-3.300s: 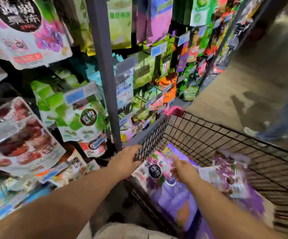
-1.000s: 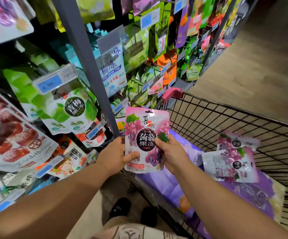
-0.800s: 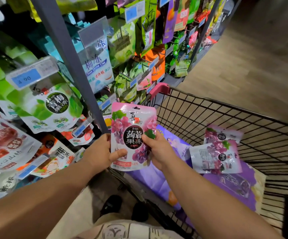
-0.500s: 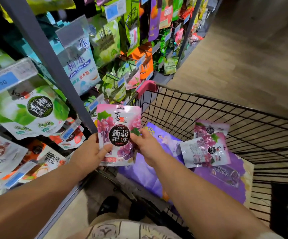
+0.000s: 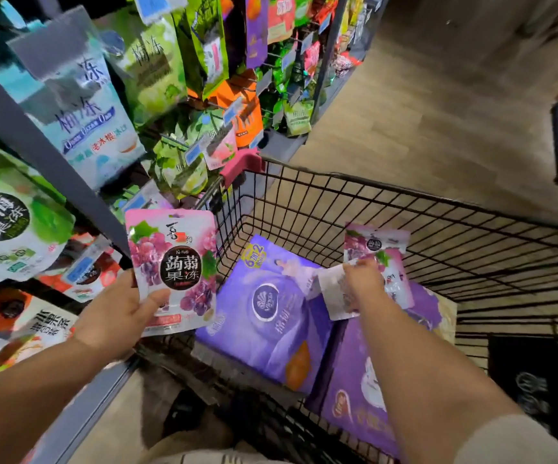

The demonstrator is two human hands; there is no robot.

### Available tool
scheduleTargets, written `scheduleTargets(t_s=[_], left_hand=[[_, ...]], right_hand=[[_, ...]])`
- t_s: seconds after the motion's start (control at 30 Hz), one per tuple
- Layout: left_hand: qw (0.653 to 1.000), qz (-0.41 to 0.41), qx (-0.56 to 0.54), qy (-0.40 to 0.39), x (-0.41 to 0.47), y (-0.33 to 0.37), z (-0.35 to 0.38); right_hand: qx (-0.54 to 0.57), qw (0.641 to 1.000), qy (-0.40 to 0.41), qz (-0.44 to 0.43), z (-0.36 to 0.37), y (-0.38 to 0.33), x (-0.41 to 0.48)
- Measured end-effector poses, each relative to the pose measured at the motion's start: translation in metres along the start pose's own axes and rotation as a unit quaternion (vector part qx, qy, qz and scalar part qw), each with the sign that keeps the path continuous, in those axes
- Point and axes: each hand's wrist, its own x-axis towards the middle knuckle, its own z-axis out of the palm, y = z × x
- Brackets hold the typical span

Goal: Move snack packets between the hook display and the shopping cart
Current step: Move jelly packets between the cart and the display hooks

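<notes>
Shopping cart [image 5: 404, 195] is parked right up against the hook display [image 5: 157, 72], which is stuffed with hanging packets, mostly green and teal. Down in the cart there's a big purple pack [image 5: 270, 316] lying flat with a second purple pack [image 5: 354, 403] beside it. On top of those are two grape packets: a pink packet [image 5: 376, 241] face up and a pale-backed packet [image 5: 332, 296] overlapping it.

Left grip [image 5: 117, 316] is clamped on another grape jelly packet [image 5: 173, 262], thumb across the lower front. It's holding it upright over the cart's near-left corner, just beside the display's grey post [image 5: 46, 162].

Right grip [image 5: 362, 283] is down inside the cart on the pale-backed packet. It's too blurry to tell if it's actually closed on it.
</notes>
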Motion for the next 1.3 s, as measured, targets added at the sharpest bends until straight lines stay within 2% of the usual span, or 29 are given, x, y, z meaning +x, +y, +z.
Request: scheduleTargets(t_s=[0.1, 0.2, 0.37, 0.53, 0.73, 0.87, 1.0, 1.1, 1.17, 1.3], left_hand=[[1.0, -0.019, 0.025, -0.005, 0.002, 0.002, 0.002], [0.999, -0.025, 0.035, -0.005, 0.002, 0.002, 0.002], [0.999, -0.014, 0.048, -0.016, 0.001, -0.001, 0.002], [0.998, -0.004, 0.054, -0.014, 0.003, -0.001, 0.002], [1.0, 0.009, 0.027, 0.002, 0.002, 0.014, -0.003], [0.999, 0.008, 0.035, -0.014, 0.003, 0.016, -0.005], [1.0, -0.003, 0.023, -0.013, 0.005, 0.021, -0.006], [1.0, -0.008, 0.01, 0.002, 0.005, 0.024, -0.006], [1.0, -0.012, 0.006, 0.005, 0.006, 0.025, -0.005], [1.0, -0.024, 0.017, -0.004, 0.006, 0.021, -0.004]], right_hand=[[-0.085, 0.992, 0.083, 0.034, -0.018, -0.001, 0.022], [-0.097, 0.984, 0.134, 0.071, -0.033, 0.006, 0.035], [-0.12, 0.981, 0.119, 0.091, -0.042, 0.023, 0.05], [-0.206, 0.971, 0.12, 0.031, -0.048, 0.027, 0.036], [-0.238, 0.963, 0.007, -0.128, -0.043, 0.001, 0.0], [-0.258, 0.935, -0.108, -0.217, -0.013, -0.02, -0.032], [-0.212, 0.926, -0.207, -0.234, 0.031, -0.028, -0.061], [-0.148, 0.934, -0.282, -0.164, 0.055, -0.025, -0.068], [-0.183, 0.928, -0.282, -0.162, 0.065, -0.017, -0.063], [-0.302, 0.912, -0.211, -0.178, 0.073, 0.003, -0.037]])
